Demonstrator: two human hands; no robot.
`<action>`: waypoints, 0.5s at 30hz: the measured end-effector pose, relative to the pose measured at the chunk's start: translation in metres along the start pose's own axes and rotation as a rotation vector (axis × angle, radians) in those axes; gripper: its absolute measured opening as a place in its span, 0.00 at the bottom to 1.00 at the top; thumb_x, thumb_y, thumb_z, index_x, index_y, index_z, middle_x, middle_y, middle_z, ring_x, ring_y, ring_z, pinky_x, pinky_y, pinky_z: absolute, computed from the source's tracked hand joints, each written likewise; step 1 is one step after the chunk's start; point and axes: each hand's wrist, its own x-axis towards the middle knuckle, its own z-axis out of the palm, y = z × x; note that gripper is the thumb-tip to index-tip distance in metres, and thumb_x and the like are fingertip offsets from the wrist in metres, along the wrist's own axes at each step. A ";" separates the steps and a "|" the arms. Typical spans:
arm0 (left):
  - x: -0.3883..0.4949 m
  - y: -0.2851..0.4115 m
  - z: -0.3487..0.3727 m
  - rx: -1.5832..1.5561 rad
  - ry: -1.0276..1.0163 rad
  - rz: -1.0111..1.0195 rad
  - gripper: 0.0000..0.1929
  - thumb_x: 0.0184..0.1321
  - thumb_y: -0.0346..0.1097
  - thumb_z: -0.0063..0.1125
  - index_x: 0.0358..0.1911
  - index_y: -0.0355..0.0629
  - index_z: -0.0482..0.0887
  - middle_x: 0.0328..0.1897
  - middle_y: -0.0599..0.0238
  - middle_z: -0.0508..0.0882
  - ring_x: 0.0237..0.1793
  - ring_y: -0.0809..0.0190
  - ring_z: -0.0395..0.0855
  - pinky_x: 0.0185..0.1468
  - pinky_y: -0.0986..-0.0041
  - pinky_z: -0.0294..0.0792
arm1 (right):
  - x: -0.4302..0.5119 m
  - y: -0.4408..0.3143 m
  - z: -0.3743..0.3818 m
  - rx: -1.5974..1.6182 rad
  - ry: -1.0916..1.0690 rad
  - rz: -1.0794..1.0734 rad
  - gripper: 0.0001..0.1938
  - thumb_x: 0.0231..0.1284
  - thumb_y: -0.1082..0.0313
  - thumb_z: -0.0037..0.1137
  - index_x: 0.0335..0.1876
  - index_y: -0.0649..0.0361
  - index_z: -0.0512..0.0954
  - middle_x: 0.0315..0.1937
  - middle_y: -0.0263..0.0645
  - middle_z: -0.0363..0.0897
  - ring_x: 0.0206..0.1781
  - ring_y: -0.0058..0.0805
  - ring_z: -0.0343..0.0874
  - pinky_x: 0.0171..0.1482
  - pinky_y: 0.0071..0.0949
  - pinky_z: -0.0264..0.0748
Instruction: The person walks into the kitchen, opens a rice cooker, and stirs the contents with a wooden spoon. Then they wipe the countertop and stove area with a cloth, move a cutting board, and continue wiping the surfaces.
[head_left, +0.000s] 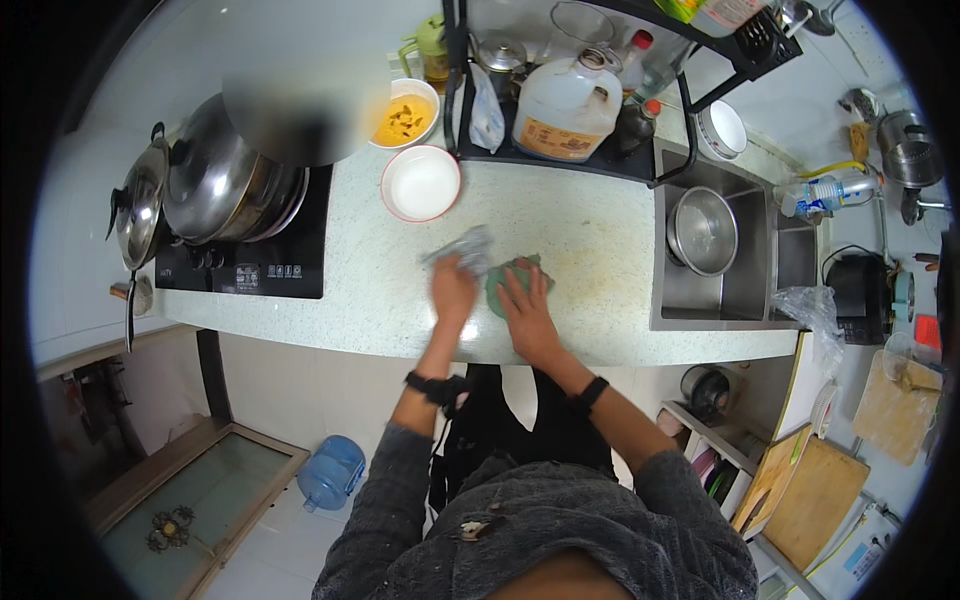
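A green cloth (498, 292) lies on the pale speckled countertop (555, 199), pressed flat under the spread fingers of my right hand (534, 315). To its left, my left hand (453, 292) grips a crumpled clear plastic bag (472, 246) just above or on the counter; the hand is blurred. A faint yellowish stain (600, 259) marks the surface right of the cloth. Beyond my left hand stands a white bowl with a red rim (421, 184). Behind it is another bowl with yellow contents and dark bits (406, 120).
At left, a large lidded steel pot (225, 176) sits on a black cooktop (247, 277). A black rack (555, 165) at the back holds a big plastic jug (566, 105) and bottles. The steel sink (686, 300) at right contains a metal bowl (703, 231).
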 end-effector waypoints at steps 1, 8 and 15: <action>-0.002 -0.022 -0.017 0.037 0.096 -0.040 0.15 0.49 0.26 0.55 0.43 0.33 0.80 0.44 0.45 0.81 0.46 0.44 0.78 0.51 0.60 0.70 | 0.012 0.004 0.000 -0.006 -0.039 -0.057 0.28 0.48 0.86 0.44 0.61 0.64 0.67 0.70 0.51 0.52 0.73 0.64 0.40 0.70 0.61 0.42; 0.017 -0.065 -0.053 -0.036 0.332 -0.309 0.08 0.53 0.30 0.57 0.34 0.32 0.80 0.27 0.52 0.81 0.26 0.54 0.78 0.34 0.65 0.70 | 0.099 0.071 -0.007 0.062 0.005 -0.159 0.27 0.51 0.86 0.43 0.61 0.63 0.67 0.69 0.46 0.56 0.73 0.57 0.45 0.72 0.53 0.45; -0.007 0.064 0.057 -0.139 0.051 -0.005 0.11 0.47 0.27 0.58 0.38 0.37 0.82 0.37 0.48 0.79 0.36 0.46 0.79 0.43 0.64 0.72 | 0.030 0.217 -0.097 -0.095 0.470 0.333 0.26 0.51 0.86 0.41 0.59 0.60 0.71 0.68 0.54 0.55 0.71 0.55 0.51 0.72 0.48 0.45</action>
